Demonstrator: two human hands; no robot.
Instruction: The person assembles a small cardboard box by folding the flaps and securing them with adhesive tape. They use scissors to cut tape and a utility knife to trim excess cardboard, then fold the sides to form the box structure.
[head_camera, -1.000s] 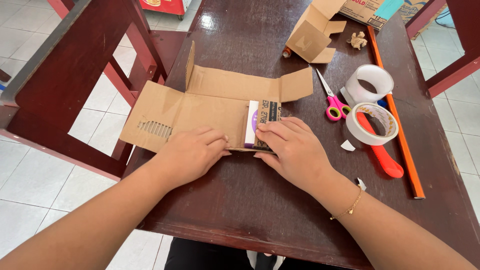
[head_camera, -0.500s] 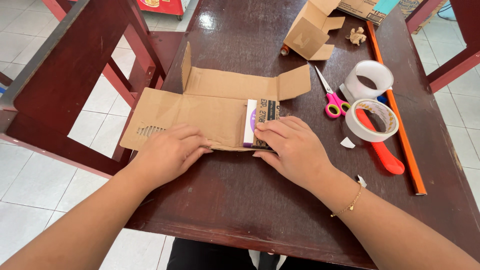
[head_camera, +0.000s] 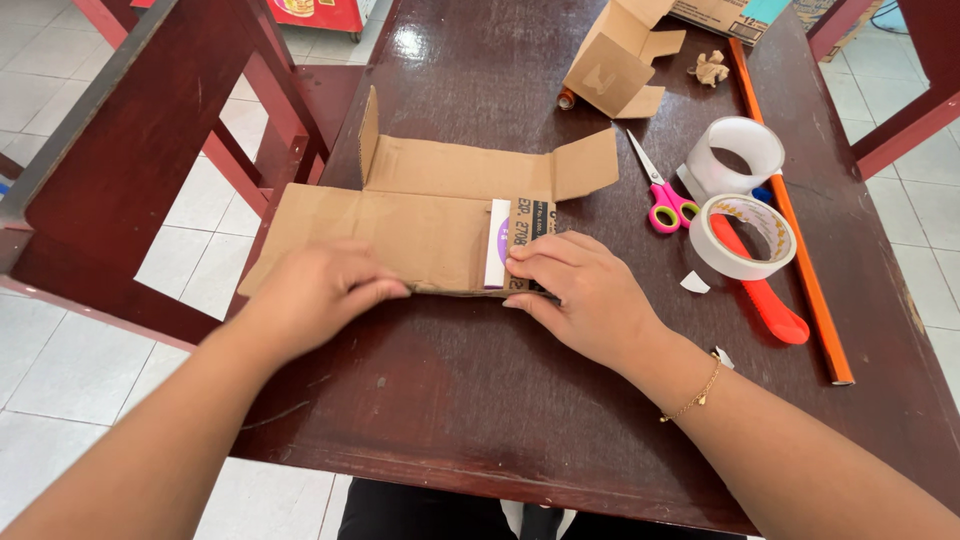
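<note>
A flattened brown cardboard box (head_camera: 430, 205) lies open on the dark wooden table (head_camera: 520, 400), its left flap hanging past the table's edge. My left hand (head_camera: 315, 290) presses flat on the box's near left part. My right hand (head_camera: 580, 290) presses its fingers on a folded printed flap (head_camera: 527, 225) at the box's near right edge, beside a white and purple strip (head_camera: 497, 245). Neither hand grips anything; both rest on the cardboard.
Pink-handled scissors (head_camera: 660, 205), two rolls of clear tape (head_camera: 742, 235), an orange cutter (head_camera: 775, 310) and a long orange ruler (head_camera: 805, 260) lie to the right. A small folded carton (head_camera: 612, 65) sits at the back. A red wooden chair (head_camera: 150, 150) stands left.
My left hand has slid leftward along the box's near edge, covering the torn patch. My right hand stays pressed on the printed flap.
</note>
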